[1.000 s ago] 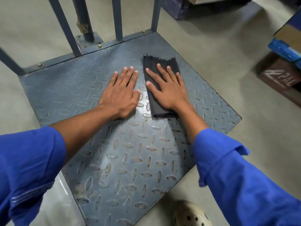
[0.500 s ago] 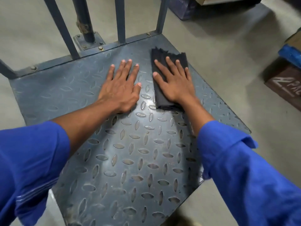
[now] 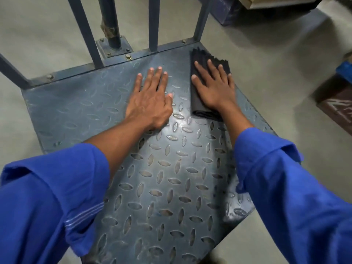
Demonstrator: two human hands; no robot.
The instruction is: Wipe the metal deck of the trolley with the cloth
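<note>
- Cloth (image 3: 198, 103): dark, folded into a long strip, lying flat on the trolley deck (image 3: 162, 187) near its far right corner, just short of the rail posts (image 3: 153, 23).
- Right hand (image 3: 215, 88): flat on top of the cloth, palm down, fingers spread; cloth shows beyond the fingertips and below the heel of the hand.
- Left hand (image 3: 150, 103): flat on bare deck, palm down, fingers extended, just beside the cloth and not touching it.
- Both arms in blue sleeves (image 3: 57, 197).
- Deck: grey tread plate, standing on a concrete floor (image 3: 276, 82).
</note>
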